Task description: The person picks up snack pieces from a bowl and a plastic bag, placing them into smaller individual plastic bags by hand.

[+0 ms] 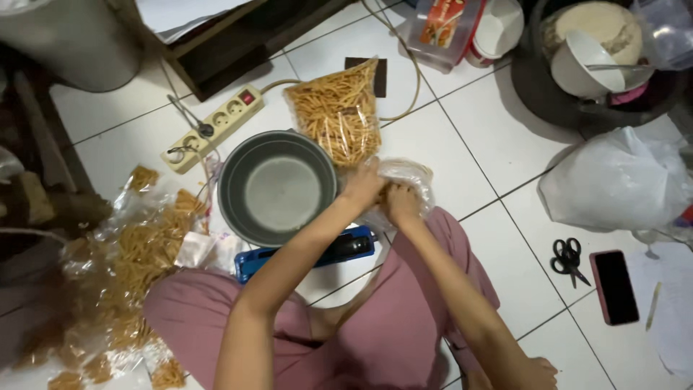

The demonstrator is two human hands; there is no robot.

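Both hands meet at the middle of the frame: the left hand point(363, 186) and right hand point(402, 202) are closed on a clear plastic bag point(408, 179). It sits just right of the empty metal pot point(277, 187), below a filled bag of fried snack sticks point(338, 110) on the tiled floor point(498, 130).

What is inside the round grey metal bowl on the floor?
The round grey metal bowl shows only its bare bottom; nothing lies inside. The left forearm covers a bit of its near right rim.
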